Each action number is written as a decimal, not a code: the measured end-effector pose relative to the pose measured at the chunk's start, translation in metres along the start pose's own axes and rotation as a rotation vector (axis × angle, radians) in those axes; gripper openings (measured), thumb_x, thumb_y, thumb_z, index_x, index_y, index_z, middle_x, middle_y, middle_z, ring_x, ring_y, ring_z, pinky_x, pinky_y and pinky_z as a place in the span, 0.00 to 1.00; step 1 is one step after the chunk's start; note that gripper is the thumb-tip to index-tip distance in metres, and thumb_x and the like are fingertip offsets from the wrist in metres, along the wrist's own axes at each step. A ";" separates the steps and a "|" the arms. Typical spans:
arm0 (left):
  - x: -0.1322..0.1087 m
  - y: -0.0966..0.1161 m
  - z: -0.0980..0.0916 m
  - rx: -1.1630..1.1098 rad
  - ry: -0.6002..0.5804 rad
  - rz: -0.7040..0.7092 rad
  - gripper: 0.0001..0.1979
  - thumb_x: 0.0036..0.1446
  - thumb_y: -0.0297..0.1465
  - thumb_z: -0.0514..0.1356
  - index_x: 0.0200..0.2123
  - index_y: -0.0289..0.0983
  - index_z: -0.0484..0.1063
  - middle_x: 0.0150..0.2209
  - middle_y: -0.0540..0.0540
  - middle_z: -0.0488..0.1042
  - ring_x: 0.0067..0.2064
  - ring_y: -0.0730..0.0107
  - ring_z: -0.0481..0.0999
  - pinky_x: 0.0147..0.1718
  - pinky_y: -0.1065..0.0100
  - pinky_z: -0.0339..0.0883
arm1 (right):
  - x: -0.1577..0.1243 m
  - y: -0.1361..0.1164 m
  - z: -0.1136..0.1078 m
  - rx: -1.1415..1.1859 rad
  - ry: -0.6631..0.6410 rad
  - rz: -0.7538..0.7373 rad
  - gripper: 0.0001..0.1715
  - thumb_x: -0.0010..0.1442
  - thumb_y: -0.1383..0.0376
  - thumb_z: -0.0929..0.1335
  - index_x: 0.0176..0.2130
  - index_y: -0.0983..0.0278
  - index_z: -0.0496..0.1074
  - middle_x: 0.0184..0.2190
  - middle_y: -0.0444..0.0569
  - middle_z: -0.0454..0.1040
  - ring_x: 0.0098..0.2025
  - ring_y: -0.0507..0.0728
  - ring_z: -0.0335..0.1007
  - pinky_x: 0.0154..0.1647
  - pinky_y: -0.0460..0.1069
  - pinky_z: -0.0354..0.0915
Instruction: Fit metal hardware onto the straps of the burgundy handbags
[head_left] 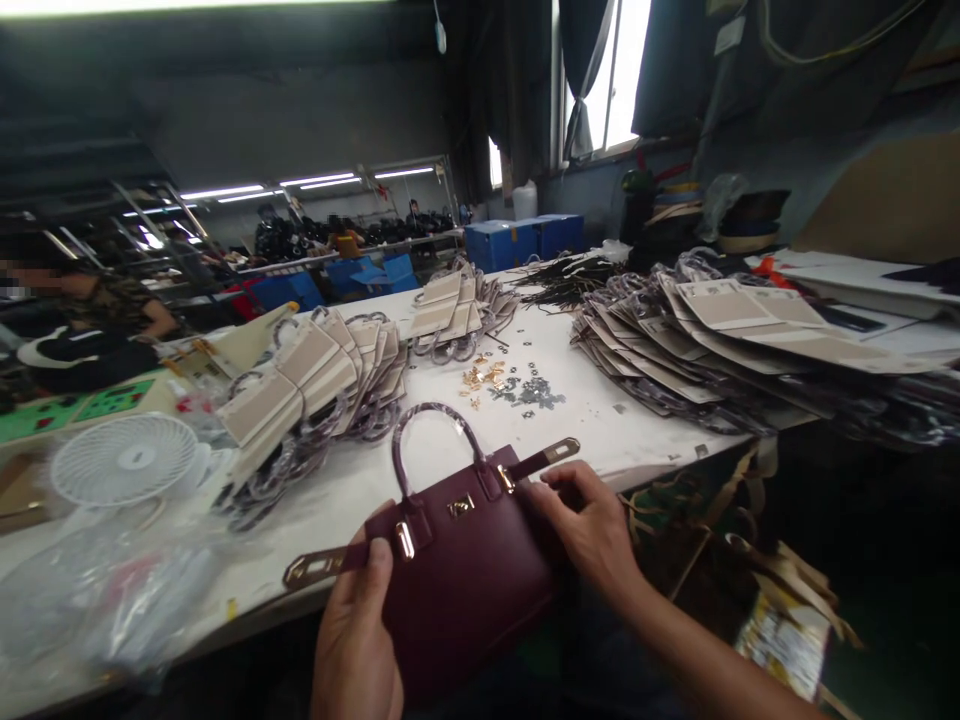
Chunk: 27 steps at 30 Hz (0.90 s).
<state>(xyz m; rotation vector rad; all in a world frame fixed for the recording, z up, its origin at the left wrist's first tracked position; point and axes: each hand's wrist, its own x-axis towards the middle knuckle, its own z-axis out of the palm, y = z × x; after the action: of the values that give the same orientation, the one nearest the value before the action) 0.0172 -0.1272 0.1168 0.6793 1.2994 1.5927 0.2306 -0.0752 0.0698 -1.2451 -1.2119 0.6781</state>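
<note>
A dark burgundy handbag (472, 570) is tilted at the near edge of the table, its arched handle (437, 410) standing up. Gold-coloured fittings and a turn lock (460, 507) sit on its front. Two straps with metal end plates stick out, one plate (315, 568) to the left and one (559, 452) to the right. My left hand (360, 630) is closed around the bag's left side, thumb on the front. At the upper right side my right hand (585, 515) has its fingers bent against the bag's edge, just under the right strap. Its fingertips are partly hidden.
Gold-coloured pieces (482, 376) and grey metal pieces (529, 392) lie on the white table (420, 385). Stacks of beige panels with wrapped handles stand left (292, 375) and right (660, 340). A white fan (124, 460) and clear plastic bags (112, 610) are at left. A person (90, 310) sits beyond.
</note>
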 end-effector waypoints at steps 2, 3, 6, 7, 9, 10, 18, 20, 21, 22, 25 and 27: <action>-0.007 0.012 0.002 -0.004 0.029 0.041 0.35 0.58 0.52 0.67 0.65 0.49 0.69 0.57 0.47 0.81 0.60 0.47 0.78 0.62 0.49 0.71 | -0.006 -0.016 -0.005 -0.041 -0.024 -0.259 0.12 0.63 0.58 0.74 0.31 0.61 0.75 0.27 0.44 0.75 0.30 0.54 0.70 0.34 0.49 0.64; -0.011 0.018 0.004 -0.005 0.040 0.062 0.36 0.57 0.53 0.67 0.66 0.49 0.69 0.56 0.47 0.81 0.61 0.46 0.77 0.63 0.48 0.71 | -0.009 -0.025 -0.007 -0.054 -0.069 -0.375 0.10 0.65 0.61 0.73 0.31 0.61 0.76 0.27 0.44 0.75 0.29 0.54 0.71 0.34 0.49 0.64; -0.021 0.035 0.006 0.017 0.079 0.112 0.37 0.56 0.54 0.67 0.66 0.49 0.68 0.55 0.48 0.82 0.62 0.45 0.76 0.64 0.48 0.69 | -0.016 -0.048 -0.013 -0.155 -0.154 -0.562 0.05 0.66 0.62 0.73 0.40 0.61 0.80 0.30 0.46 0.78 0.31 0.55 0.75 0.34 0.49 0.65; -0.025 0.039 0.006 0.039 0.089 0.124 0.37 0.56 0.54 0.67 0.66 0.49 0.69 0.55 0.48 0.82 0.63 0.45 0.75 0.65 0.48 0.68 | -0.017 -0.053 -0.014 -0.208 -0.158 -0.565 0.06 0.66 0.62 0.73 0.42 0.60 0.81 0.30 0.47 0.78 0.32 0.55 0.76 0.34 0.49 0.66; -0.032 0.046 0.006 0.072 0.092 0.144 0.37 0.56 0.54 0.67 0.65 0.47 0.70 0.55 0.47 0.82 0.65 0.45 0.73 0.66 0.49 0.67 | -0.017 -0.062 -0.017 -0.296 -0.170 -0.537 0.06 0.66 0.61 0.73 0.43 0.58 0.82 0.31 0.47 0.78 0.33 0.56 0.77 0.34 0.49 0.65; -0.036 0.049 0.006 0.074 0.085 0.151 0.37 0.56 0.54 0.67 0.66 0.47 0.70 0.55 0.46 0.82 0.65 0.44 0.73 0.66 0.49 0.67 | -0.017 -0.064 -0.018 -0.326 -0.185 -0.526 0.06 0.65 0.61 0.73 0.43 0.57 0.82 0.31 0.46 0.78 0.33 0.56 0.77 0.34 0.49 0.65; -0.089 0.075 0.014 -0.004 0.056 0.189 0.41 0.57 0.55 0.65 0.70 0.49 0.63 0.53 0.45 0.83 0.61 0.42 0.77 0.61 0.45 0.71 | -0.027 -0.094 -0.037 -0.474 -0.196 -0.648 0.09 0.66 0.58 0.74 0.46 0.52 0.82 0.34 0.45 0.80 0.31 0.56 0.77 0.29 0.50 0.59; -0.105 0.082 0.010 0.017 0.071 0.290 0.40 0.58 0.55 0.66 0.69 0.47 0.64 0.56 0.44 0.81 0.62 0.42 0.76 0.62 0.46 0.71 | -0.033 -0.107 -0.042 -0.493 -0.169 -0.701 0.12 0.65 0.57 0.74 0.49 0.51 0.82 0.35 0.45 0.81 0.30 0.56 0.77 0.28 0.50 0.58; -0.113 0.085 0.007 0.036 0.080 0.350 0.39 0.58 0.54 0.65 0.69 0.47 0.65 0.57 0.44 0.80 0.62 0.41 0.76 0.61 0.47 0.72 | -0.037 -0.113 -0.044 -0.497 -0.152 -0.731 0.13 0.65 0.56 0.74 0.50 0.52 0.81 0.35 0.46 0.81 0.30 0.56 0.77 0.27 0.50 0.57; -0.122 0.088 0.005 0.062 0.085 0.410 0.38 0.59 0.54 0.65 0.68 0.47 0.65 0.58 0.44 0.80 0.61 0.42 0.76 0.60 0.48 0.72 | -0.041 -0.119 -0.046 -0.498 -0.136 -0.764 0.15 0.64 0.55 0.74 0.50 0.52 0.81 0.35 0.46 0.81 0.29 0.57 0.76 0.27 0.51 0.56; -0.147 0.093 -0.003 0.172 0.126 0.586 0.36 0.60 0.53 0.64 0.67 0.47 0.67 0.62 0.45 0.77 0.64 0.43 0.74 0.60 0.53 0.72 | -0.049 -0.133 -0.049 -0.509 -0.116 -0.858 0.17 0.63 0.52 0.74 0.51 0.53 0.81 0.34 0.46 0.81 0.27 0.57 0.76 0.25 0.52 0.53; -0.160 0.095 -0.005 0.229 0.153 0.658 0.33 0.60 0.52 0.64 0.65 0.46 0.70 0.65 0.46 0.74 0.67 0.45 0.69 0.63 0.55 0.68 | -0.048 -0.139 -0.048 -0.516 -0.124 -0.903 0.17 0.64 0.51 0.74 0.51 0.52 0.81 0.34 0.46 0.81 0.27 0.56 0.75 0.24 0.52 0.52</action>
<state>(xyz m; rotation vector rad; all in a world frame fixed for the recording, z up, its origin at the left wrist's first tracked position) 0.0477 -0.2742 0.2271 1.2415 1.4732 2.0605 0.2322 -0.1706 0.1922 -0.8999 -1.9290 -0.2458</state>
